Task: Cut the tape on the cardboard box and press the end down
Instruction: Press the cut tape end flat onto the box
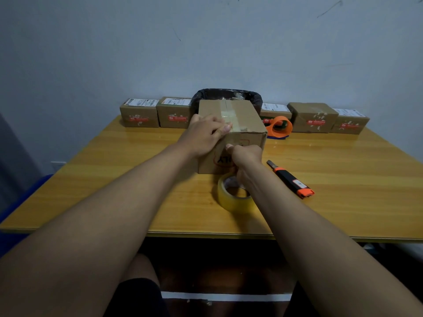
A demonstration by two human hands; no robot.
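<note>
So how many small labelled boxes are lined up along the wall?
5: two left of the cardboard box, at and; three right, at. More may hide behind it.

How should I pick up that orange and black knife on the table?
Grip the knife around its black middle, coming down from above on the right side of the box. It lies flat on the table, handle end nearest you and the metal tip pointing away, so your fingers probably stay clear of the blade. The right hand is closest.
</note>
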